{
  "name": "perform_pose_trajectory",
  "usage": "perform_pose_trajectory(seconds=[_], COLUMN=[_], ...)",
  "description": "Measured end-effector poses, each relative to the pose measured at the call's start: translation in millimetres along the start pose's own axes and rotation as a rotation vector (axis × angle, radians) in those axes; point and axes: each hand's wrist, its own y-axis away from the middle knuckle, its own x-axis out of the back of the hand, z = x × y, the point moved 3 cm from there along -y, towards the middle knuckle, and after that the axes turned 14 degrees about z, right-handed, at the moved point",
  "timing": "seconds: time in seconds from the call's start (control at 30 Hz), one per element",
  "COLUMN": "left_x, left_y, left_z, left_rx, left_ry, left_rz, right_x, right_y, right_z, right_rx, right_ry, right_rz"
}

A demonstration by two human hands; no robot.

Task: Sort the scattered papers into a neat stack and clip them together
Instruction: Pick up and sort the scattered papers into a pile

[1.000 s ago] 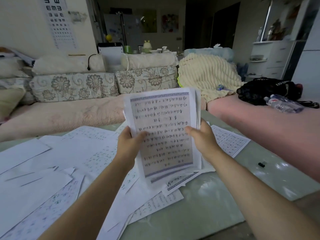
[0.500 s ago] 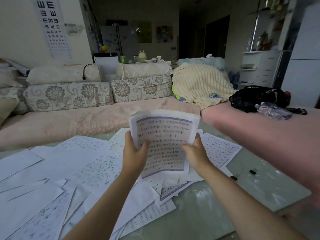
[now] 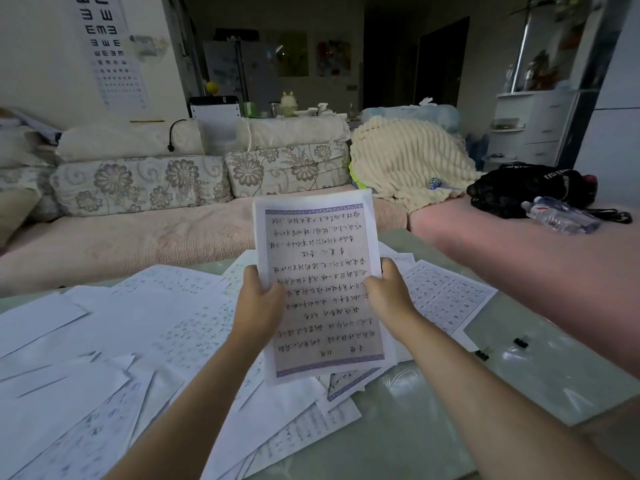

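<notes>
I hold a small stack of papers upright above the table; its front sheet carries handwritten lines inside a blue patterned border. My left hand grips the stack's left edge and my right hand grips its right edge. Scattered papers cover the left and middle of the glass table, several of them overlapping. Another printed sheet lies to the right of my hands. Two black binder clips rest on the glass at the right.
A sofa with floral cushions runs along the table's far side, with a cream blanket on it. On the pink seat at right lie a black bag and a plastic bottle.
The stack has risen and straightened in my hands, standing taller than half a second ago. Both hands keep their hold on its edges. The view has tilted down slightly.
</notes>
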Motion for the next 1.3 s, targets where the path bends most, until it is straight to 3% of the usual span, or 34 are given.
perform_pose_trajectory(seconds=[0.2, 0.33, 0.43, 0.6, 0.7, 0.83, 1.0, 1.13, 1.3], left_x=[42, 92, 119, 125, 106, 49, -53, -128, -187], left_y=[-14, -20, -19, -15, -18, -19, -6, 17, 35], left_z=[-52, -89, -109, -119, -102, -66, -37, -31, -34], left_rx=[0.113, 0.135, 0.149, 0.099, -0.068, -0.253, -0.429, -0.541, -0.580], left_ry=[-0.436, -0.588, -0.788, -1.092, -1.064, -0.779, -0.582, -0.635, -0.668], left_rz=[-0.131, -0.089, -0.106, -0.181, -0.124, -0.139, -0.350, -0.549, -0.671], right_x=[-49, -95, -121, -128, -112, -67, 11, 52, 64], right_y=[30, 59, 78, 84, 66, 28, -18, -36, -54], right_z=[23, 20, 20, 24, 20, 29, 70, 107, 123], right_rx=[-0.100, -0.102, -0.010, 0.196, 0.251, 0.298, 0.272, 0.148, 0.224], right_ry=[0.295, 0.333, 0.483, 0.849, 0.841, 0.809, 0.966, 1.064, 0.965], right_rz=[-0.327, -0.471, -0.562, -0.551, -0.485, -0.344, -0.149, -0.214, -0.220])
